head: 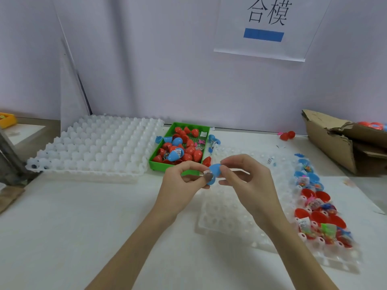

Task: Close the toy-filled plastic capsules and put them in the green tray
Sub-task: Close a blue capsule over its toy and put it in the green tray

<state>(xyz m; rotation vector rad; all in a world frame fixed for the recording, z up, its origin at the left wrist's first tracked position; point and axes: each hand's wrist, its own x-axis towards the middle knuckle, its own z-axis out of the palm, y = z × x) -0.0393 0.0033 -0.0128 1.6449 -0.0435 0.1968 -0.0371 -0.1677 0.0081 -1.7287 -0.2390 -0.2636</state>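
Note:
Both hands hold one blue capsule (214,171) above the table, just in front of the green tray (159,159). My left hand (184,185) pinches its lower half, where a toy packet shows at the seam. My right hand (243,176) grips the upper half from the right. The green tray holds several red capsules and two blue ones (174,154). To the right, a clear holder tray (230,218) carries open blue halves (307,176) and open red halves (320,218) filled with toys.
A large white moulded tray (98,143) lies left of the green tray. A torn cardboard box (339,141) stands at the right. Loose red halves (288,135) lie near the back wall. An orange bin (7,120) sits far left.

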